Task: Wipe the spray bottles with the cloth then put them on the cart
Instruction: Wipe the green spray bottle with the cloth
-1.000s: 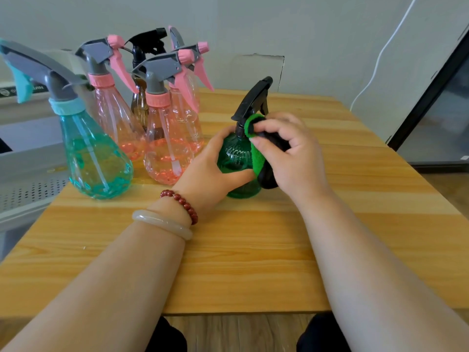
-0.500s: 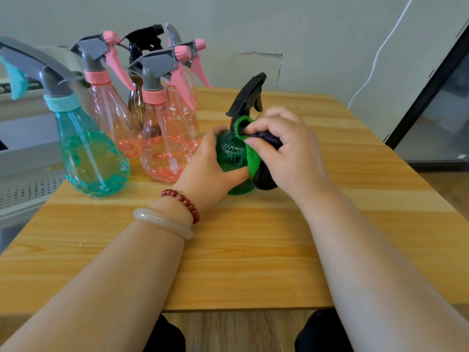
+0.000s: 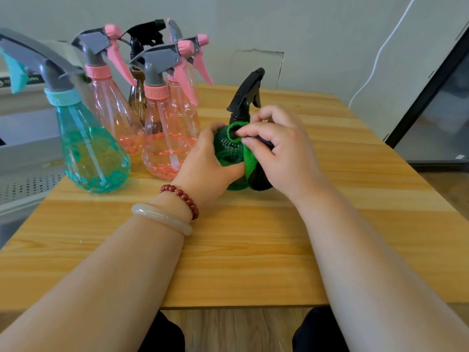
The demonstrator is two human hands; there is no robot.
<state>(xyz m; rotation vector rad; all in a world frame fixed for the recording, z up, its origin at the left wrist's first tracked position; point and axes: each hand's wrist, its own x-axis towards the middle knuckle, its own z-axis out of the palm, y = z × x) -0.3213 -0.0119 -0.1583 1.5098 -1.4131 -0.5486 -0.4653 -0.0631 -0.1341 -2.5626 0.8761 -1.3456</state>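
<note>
I have the green bottle [image 3: 228,152] standing upright on the table [image 3: 253,262], a little past the middle and right of the other bottles. The left hand [image 3: 205,161] grips its body from the left, fingers curled round the far side and the thumb lying across the near side low down. The right hand [image 3: 281,153] pinches the cloth [image 3: 250,162] against the bottle's shoulder, just under the black trigger head [image 3: 247,94]. Thumb and forefinger press a green fold by the neck, and the other fingers curl over the rest. The cloth is green on one face and black on the other, and it hangs down the bottle's right side to near the tabletop.

To the left stands the rest of the group, all upright. The teal bottle [image 3: 94,148] is nearest the left edge. Three pink bottles [image 3: 165,141] are beside and behind it, and a brown bottle [image 3: 138,97] with a black head is at the back among them. The nearest pink one is just beside the left hand; I cannot tell whether they touch.

The left wrist wears a red bead bracelet [image 3: 182,196] and a pale bangle [image 3: 162,218]. Past the table's left edge I see a grey perforated shelf [image 3: 25,184], lower than the tabletop; I cannot tell whether it is the cart. A white cable [image 3: 375,59] runs down the wall at right, beside a dark glass door [image 3: 444,102].
</note>
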